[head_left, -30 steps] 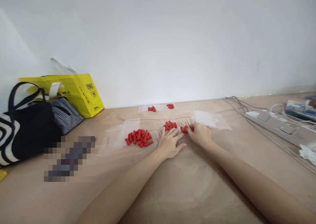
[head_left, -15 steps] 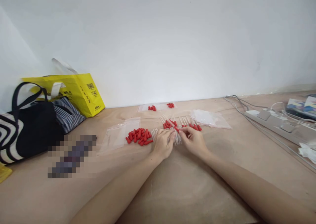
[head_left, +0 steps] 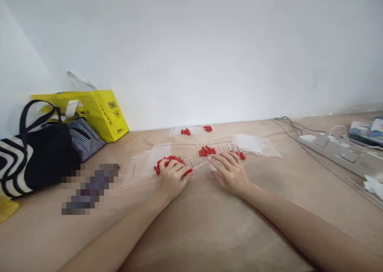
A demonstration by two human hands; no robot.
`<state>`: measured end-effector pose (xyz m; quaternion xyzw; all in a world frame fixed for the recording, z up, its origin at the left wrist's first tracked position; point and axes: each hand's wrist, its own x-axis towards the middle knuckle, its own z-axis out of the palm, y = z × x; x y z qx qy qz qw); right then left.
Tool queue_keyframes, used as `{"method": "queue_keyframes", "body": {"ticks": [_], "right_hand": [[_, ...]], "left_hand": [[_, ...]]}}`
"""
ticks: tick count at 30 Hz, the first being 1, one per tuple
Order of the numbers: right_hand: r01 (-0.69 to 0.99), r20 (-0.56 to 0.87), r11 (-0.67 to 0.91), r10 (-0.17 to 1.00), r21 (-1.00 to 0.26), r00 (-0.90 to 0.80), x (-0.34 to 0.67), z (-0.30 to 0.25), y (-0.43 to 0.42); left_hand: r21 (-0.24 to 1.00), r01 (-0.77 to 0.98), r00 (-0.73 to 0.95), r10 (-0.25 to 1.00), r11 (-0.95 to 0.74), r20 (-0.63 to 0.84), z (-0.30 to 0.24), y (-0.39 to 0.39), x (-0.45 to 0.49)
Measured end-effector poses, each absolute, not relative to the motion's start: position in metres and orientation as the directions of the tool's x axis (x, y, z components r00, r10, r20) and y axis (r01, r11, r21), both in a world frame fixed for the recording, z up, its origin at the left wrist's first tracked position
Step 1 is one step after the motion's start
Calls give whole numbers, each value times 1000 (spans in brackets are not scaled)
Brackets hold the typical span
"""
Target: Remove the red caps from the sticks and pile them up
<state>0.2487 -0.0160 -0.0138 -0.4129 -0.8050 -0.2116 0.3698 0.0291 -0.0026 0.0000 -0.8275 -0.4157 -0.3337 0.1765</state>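
At the left pile of red rubber dropper bulbs (head_left: 160,166), my left hand (head_left: 173,181) is closed, with one red bulb (head_left: 187,171) between thumb and index finger. Its other fingers lie over the pile and hide part of it. My right hand (head_left: 231,171) rests on a row of thin clear dropper tubes (head_left: 206,169), fingers stretched and thumb apart, fingertips touching the tubes. Just beyond the right fingertips sits a group of red bulbs (head_left: 207,151). More tubes with red bulbs at their near ends (head_left: 241,155) lie beyond the right hand, partly covered by it.
Clear plastic bags (head_left: 149,160) lie left of the pile, others (head_left: 255,145) at the right. Another bag with red bulbs (head_left: 186,132) is near the wall. A black bag (head_left: 44,152) and yellow bag (head_left: 104,116) stand left; a power strip (head_left: 335,151) and cables lie right.
My left hand has moved left from the tubes to the bulb pile and now grips a bulb. The dropper between both hands is out of them; my right hand has lowered onto the tubes.
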Motion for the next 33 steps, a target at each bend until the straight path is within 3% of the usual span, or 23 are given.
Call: {"method": "queue_keyframes", "body": {"ticks": [4,8,24,33], "right_hand": [[732,713,670,451,127,-537,237,-20,-11],[667,705,734,405,129,-582,233,-26,-6],[651,741,739,338,172,-580,235,-27,-8],[627,814,748,216,217,-540,233,-28,-6]], "left_hand": [[-191,728,592,464,-658,659,-2,-8,27],[-273,681,647,383,-680,659,-2,-10,33],[-272,585,706,314,-764,635,-1,-10,31],[-281,578,704,294,-766,646,-5,-7,29]]}}
